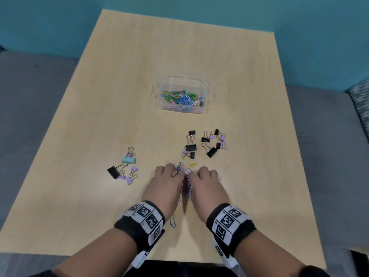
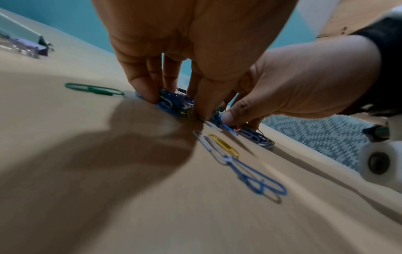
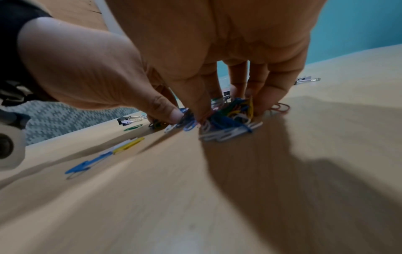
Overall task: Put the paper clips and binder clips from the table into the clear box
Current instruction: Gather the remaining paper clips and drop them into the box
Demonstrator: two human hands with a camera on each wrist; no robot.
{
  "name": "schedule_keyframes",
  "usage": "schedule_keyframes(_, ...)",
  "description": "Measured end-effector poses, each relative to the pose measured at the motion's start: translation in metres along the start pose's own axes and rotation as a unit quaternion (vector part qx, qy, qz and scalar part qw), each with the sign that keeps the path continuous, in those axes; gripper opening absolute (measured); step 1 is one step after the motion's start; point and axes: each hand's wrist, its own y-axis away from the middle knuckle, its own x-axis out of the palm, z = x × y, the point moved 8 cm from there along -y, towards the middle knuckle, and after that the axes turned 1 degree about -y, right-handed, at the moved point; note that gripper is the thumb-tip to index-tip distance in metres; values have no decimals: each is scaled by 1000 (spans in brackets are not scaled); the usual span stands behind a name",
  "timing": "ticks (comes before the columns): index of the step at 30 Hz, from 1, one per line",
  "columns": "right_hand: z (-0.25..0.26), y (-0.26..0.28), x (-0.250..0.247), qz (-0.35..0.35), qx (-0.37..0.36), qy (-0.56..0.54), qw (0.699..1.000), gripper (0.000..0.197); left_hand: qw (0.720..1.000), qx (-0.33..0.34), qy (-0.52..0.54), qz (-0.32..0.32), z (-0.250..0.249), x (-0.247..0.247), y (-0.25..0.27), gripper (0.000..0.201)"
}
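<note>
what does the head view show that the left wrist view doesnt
Only the head view shows the clear box with coloured paper clips already in it, the two groups of binder clips, one left and one right, and the backs of both hands, left hand and right hand.

Only the left wrist view shows the fingertips pressing into the paper clip pile and a lone green clip.

Both show the two hands gathering one pile on the wooden table.

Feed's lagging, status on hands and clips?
Left hand and right hand gathering paper clips. Clear box part-filled. Binder clips still out. Path clear.
</note>
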Motion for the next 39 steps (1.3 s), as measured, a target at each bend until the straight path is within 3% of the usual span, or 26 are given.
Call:
schedule_keyframes(3,0,-4,-4,22,-3,6,1000,29,1000,6,-1,12,1,1,-7,19)
schedule_keyframes(5,-1,-6,-7,27,0,8,1000,30,1000,4,4,16,3,0,-11,13)
schedule_keyframes(12,-9,-11,-10,44,17,-34,998,25,996,-46,67,36,13,-6,-17,11)
schedule_keyframes(19,-27,-18,-12,71,69,-163,982,12,975,-111,180,67,28,-15,-20,13)
schedule_keyframes(23,-42,-15,-11,97,117,-307,940,11,949,-162,253,98,40,-19,-16,8)
schedule_keyframes(29,-57,-17,-18,138,160,-463,861,15,826,-255,492,106,53,-27,-14,6)
schedule_keyframes(32,-59,-30,-29,139,164,-527,823,18,791,-270,539,104,61,-36,-28,7)
schedule_keyframes(36,-61,-72,-65,88,160,-596,782,22,778,-255,570,74,69,-65,-72,8)
schedule_keyframes(39,-62,-115,-101,44,148,-598,787,22,793,-232,563,29,74,-94,-116,10)
